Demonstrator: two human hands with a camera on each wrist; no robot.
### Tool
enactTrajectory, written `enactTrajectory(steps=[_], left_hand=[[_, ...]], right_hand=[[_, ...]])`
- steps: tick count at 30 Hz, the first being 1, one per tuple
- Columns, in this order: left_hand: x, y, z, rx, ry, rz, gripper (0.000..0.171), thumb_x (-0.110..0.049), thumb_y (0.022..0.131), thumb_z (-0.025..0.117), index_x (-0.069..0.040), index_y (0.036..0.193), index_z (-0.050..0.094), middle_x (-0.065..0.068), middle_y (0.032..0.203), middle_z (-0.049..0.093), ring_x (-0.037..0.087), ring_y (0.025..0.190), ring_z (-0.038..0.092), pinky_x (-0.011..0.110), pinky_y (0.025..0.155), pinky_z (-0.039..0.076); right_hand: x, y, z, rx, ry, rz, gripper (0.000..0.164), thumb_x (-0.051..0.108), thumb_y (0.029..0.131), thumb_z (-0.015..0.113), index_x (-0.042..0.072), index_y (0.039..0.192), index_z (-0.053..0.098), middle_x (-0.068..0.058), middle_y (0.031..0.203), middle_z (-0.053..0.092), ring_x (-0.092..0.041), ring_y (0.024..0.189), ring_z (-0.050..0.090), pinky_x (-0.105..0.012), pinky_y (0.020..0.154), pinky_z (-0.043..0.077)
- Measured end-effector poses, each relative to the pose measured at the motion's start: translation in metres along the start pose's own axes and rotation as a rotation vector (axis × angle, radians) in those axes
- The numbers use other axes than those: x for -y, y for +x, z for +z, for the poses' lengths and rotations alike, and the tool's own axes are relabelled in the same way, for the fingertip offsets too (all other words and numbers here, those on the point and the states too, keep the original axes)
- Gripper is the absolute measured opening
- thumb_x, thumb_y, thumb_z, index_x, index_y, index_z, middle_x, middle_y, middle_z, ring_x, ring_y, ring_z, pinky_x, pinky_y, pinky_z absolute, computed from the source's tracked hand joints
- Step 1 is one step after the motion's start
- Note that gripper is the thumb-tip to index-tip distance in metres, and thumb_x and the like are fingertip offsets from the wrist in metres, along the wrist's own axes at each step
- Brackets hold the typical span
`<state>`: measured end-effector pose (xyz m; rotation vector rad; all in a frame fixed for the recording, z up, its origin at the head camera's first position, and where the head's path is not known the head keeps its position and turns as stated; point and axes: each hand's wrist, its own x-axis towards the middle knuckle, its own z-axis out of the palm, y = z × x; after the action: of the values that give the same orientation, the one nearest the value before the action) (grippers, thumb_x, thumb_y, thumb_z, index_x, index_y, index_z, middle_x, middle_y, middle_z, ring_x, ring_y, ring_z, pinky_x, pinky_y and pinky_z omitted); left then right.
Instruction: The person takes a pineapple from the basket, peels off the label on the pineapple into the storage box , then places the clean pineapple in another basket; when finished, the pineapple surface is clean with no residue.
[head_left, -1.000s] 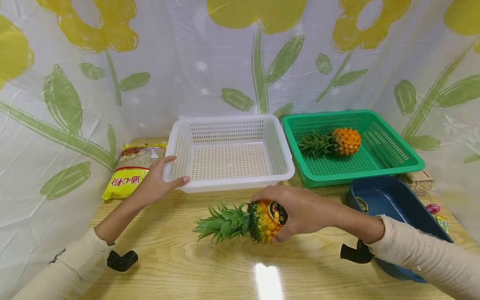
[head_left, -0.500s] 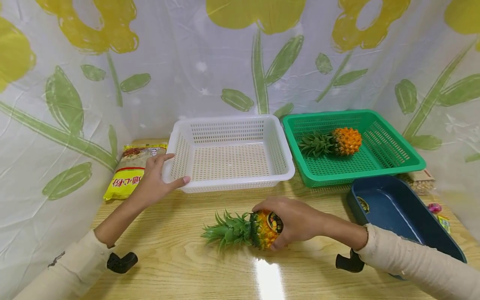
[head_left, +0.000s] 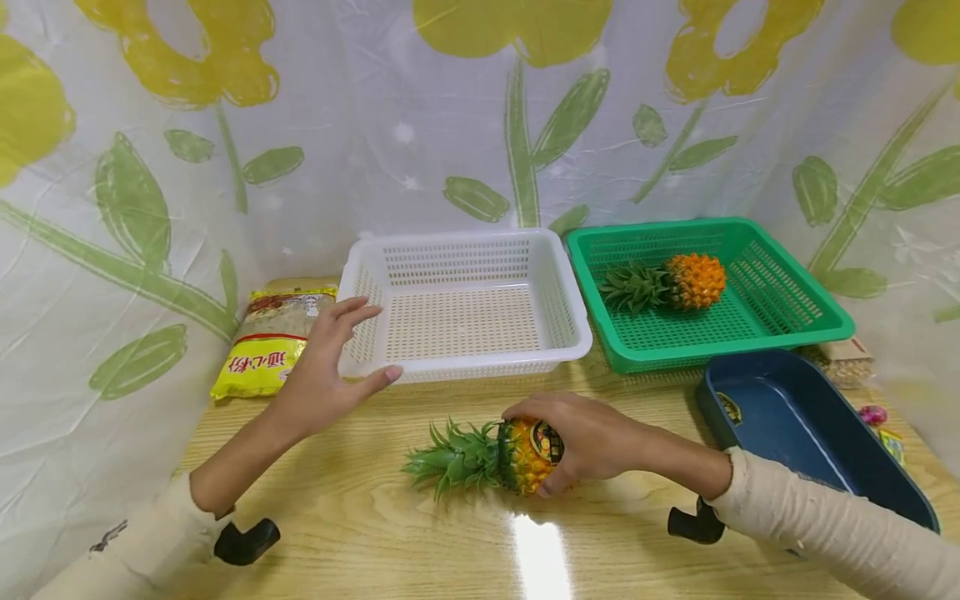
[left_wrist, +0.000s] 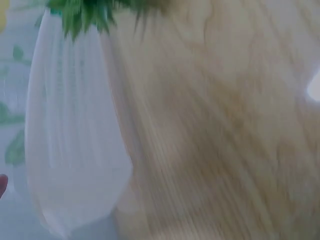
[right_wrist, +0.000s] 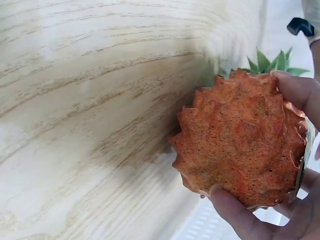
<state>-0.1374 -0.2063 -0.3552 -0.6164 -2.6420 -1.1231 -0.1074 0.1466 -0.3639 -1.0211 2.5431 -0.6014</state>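
Note:
My right hand (head_left: 585, 437) grips a small pineapple (head_left: 519, 467) from above, its green leaves pointing left. The pineapple lies on its side close over the wooden table (head_left: 360, 533). In the right wrist view, thumb and fingers curl round the orange-brown base of the pineapple (right_wrist: 245, 140). A dark round label shows on its flank. Beside the near left corner of a white perforated basket (head_left: 465, 367), my left hand (head_left: 326, 375) holds nothing, fingers spread. The blurred left wrist view has only a fingertip, the white basket (left_wrist: 75, 125) and green leaves.
A second pineapple (head_left: 697, 282) lies in the green basket (head_left: 720, 343) at back right. In front of that sits a dark blue tub (head_left: 780, 417). A yellow food bag (head_left: 258, 354) lies left of the white basket. Small packets (head_left: 892, 446) lie at far right.
My left hand has let go of the white basket's rim and moved slightly right and toward me. The pineapple, in my right hand, has shifted slightly right and nearer to me.

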Motion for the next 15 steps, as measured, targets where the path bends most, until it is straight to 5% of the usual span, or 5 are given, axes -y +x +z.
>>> enactTrajectory(steps=[8,15], left_hand=[[-0.034,-0.017,0.024,0.171,-0.065,0.076,0.077,-0.03,0.087,0.08,-0.019,0.152,0.039,0.008,0.159,0.03,0.032,0.144,0.035,0.056,0.107,0.042],[-0.05,-0.028,0.044,0.306,-0.111,0.084,0.08,-0.04,0.089,0.077,-0.017,0.154,0.036,0.008,0.158,0.03,0.036,0.144,0.035,0.063,0.11,0.037]], right_hand=[[-0.002,-0.001,0.005,-0.029,0.023,0.001,0.089,0.031,0.065,0.093,0.019,0.144,0.052,-0.005,0.14,0.057,-0.027,0.126,0.054,-0.045,0.092,0.053],[0.0,-0.002,0.006,-0.031,0.033,0.013,0.088,0.033,0.067,0.093,0.017,0.143,0.052,-0.006,0.141,0.056,-0.029,0.128,0.053,-0.048,0.094,0.052]])
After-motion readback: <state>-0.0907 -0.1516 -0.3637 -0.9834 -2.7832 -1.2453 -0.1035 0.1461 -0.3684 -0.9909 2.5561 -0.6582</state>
